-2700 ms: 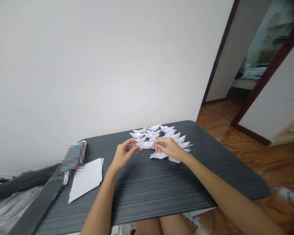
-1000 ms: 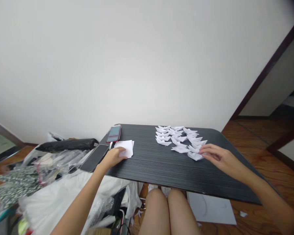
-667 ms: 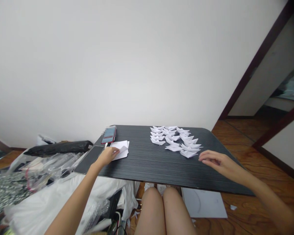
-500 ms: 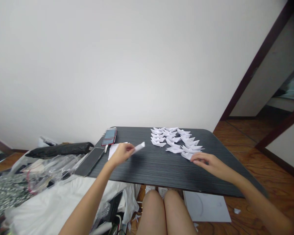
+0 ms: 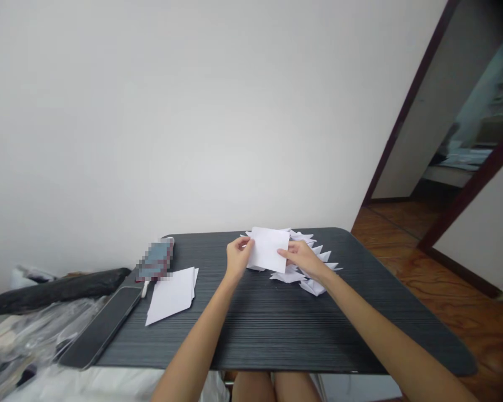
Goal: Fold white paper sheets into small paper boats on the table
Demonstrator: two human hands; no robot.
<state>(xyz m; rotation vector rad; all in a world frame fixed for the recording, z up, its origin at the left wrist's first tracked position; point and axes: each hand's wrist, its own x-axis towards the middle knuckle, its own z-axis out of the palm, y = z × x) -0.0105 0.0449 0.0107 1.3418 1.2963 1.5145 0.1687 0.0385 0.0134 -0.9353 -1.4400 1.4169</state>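
Note:
A square sheet of white paper (image 5: 268,248) is held up between my two hands above the table. My left hand (image 5: 238,255) pinches its left edge. On the right edge, my right hand (image 5: 302,257) grips it with the thumb in front and the fingers behind. Behind and below the sheet lie several folded paper boats (image 5: 314,287), partly hidden by the paper and my right hand. A stack of white paper sheets (image 5: 171,296) rests on the table to the left of my left hand.
The dark table (image 5: 272,329) stands against a white wall. On its left side lie a black phone (image 5: 103,329) and a blurred-out item (image 5: 156,259) with a small white object (image 5: 145,289) beside it. Plastic bags (image 5: 46,329) are piled left of the table.
My left hand has brought the paper from the left to the middle, where it now shows flat. My right hand has left the nearest boat and taken the sheet's right edge. The view has shifted.

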